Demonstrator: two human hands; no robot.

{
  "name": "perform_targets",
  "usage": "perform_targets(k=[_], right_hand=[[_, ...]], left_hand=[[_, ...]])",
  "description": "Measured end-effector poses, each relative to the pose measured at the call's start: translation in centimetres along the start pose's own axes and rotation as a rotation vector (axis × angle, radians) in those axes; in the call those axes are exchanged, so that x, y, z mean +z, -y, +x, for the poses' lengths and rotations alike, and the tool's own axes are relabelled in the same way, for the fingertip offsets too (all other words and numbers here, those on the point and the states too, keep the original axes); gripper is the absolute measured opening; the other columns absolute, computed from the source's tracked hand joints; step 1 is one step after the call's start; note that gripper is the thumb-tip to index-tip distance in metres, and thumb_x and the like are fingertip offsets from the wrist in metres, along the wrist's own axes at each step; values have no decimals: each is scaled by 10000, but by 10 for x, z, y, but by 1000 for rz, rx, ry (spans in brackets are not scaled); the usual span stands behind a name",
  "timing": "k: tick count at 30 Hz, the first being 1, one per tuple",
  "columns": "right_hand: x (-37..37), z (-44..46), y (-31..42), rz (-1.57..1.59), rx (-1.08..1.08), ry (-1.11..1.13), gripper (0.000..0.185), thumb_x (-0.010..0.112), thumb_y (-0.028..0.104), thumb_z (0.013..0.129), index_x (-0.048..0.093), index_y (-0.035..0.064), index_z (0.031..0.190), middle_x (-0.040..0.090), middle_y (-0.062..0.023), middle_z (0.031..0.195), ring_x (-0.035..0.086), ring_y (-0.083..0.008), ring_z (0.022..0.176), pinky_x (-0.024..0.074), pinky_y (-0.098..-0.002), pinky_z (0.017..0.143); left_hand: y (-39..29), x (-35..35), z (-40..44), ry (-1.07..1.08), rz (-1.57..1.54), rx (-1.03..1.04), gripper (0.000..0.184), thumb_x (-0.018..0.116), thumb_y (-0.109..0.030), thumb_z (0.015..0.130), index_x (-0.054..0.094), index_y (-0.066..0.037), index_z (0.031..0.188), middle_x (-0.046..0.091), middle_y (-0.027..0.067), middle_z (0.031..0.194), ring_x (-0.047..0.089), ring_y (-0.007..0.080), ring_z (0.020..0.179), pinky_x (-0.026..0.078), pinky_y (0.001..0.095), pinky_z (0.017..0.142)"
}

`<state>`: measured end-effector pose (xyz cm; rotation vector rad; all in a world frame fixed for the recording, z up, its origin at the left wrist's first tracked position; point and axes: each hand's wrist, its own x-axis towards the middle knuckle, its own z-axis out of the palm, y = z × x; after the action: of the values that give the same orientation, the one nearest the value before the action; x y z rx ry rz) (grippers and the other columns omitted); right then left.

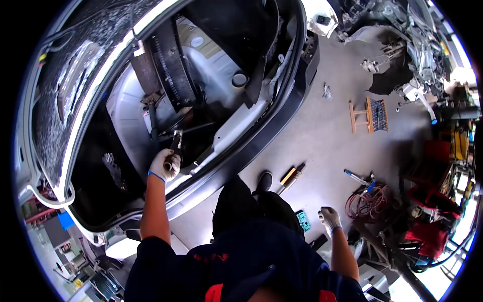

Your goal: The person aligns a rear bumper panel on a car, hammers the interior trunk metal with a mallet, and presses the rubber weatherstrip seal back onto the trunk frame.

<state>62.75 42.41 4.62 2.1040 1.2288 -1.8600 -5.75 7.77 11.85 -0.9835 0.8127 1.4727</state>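
Observation:
My left hand [164, 166], in a white work glove, is closed around a dark hand tool [176, 141] with a bright metal end. The tool points up and away, over the edge of a car's open trunk [221, 138]. Inside the trunk, just beyond this hand, lie a tool with a red-and-white part [147, 118] and some dark loose pieces. Out to my right side, my gloved right hand [329, 220] hangs over the floor with its fingers curled in. Whether anything small is in those fingers I cannot make out.
The dark rear bumper [271, 126] runs along my front. On the floor are a yellow-and-black tool [288, 176], a teal case [303, 220], a wooden stool [376, 115] and a coiled red hose [370, 204]. Car parts [422, 45] are piled at the upper right.

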Motion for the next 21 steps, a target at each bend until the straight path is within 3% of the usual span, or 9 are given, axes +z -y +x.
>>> perform_targets(k=[4,8,13,14,15,17,18,19,21], right_hand=[[28,39,77,-84,-288,174,235,713,121,1004,737,-10,1198,745,-87,932,677,-146,773,536,-279,671],[121,-3,223,-246,-456,369,334,716,201,1026,734,-49,1246,764,-74,1015,681,-133,921,546,-283,821],[238,-50,347,-504,-567,743,469,647,273,1086,638,-51,1426,765,-116,1185,709,-189,1039,580,-326,931],[260,-66,374,-527,-461,779,484,650,289,1082,629,-45,1432,755,-113,1205,707,-196,1065,585,-346,943],[277,-86,390,-543,-338,812,499,653,305,1077,620,-39,1438,745,-111,1226,705,-204,1092,590,-366,955],[312,-104,405,-346,-138,787,431,679,290,1059,648,-44,1330,730,-99,1193,723,-217,1054,619,-378,896],[328,-110,411,-95,-77,812,328,727,305,1030,645,39,1203,709,-75,1003,707,-172,918,627,-362,767],[341,-110,416,15,-43,638,254,724,241,1021,643,44,1160,687,-78,907,682,-192,748,607,-363,677],[350,-69,423,230,-32,564,163,701,177,1023,631,51,946,673,-86,760,676,-225,648,568,-373,595]], left_hand=[[100,29,-50,-245,204,173,146,638,-168,1011,601,-36,963,658,66,757,630,138,571,557,266,505],[177,75,-90,-281,470,305,127,637,-157,1017,611,-34,1033,675,81,782,653,159,557,523,312,450],[195,160,-109,-247,1052,365,181,655,-144,978,585,-16,1086,636,63,703,635,164,523,484,313,428],[191,188,-118,-241,1144,364,220,668,-145,965,594,0,1113,608,54,662,609,143,497,458,305,418],[186,201,-115,-206,1259,372,321,679,-181,952,596,50,1159,673,130,722,682,248,575,542,394,516],[185,204,-94,-135,1656,875,458,683,-217,936,556,96,1244,725,265,834,742,427,751,599,516,717],[180,227,-97,-154,1699,807,495,683,-228,930,534,103,1268,719,315,887,727,489,840,583,551,802],[181,254,-103,-170,1736,718,533,682,-238,924,512,110,1291,713,366,939,712,551,930,568,585,888],[183,279,-93,-153,1792,801,513,675,-222,944,496,93,1308,719,338,916,718,536,907,574,589,838]])
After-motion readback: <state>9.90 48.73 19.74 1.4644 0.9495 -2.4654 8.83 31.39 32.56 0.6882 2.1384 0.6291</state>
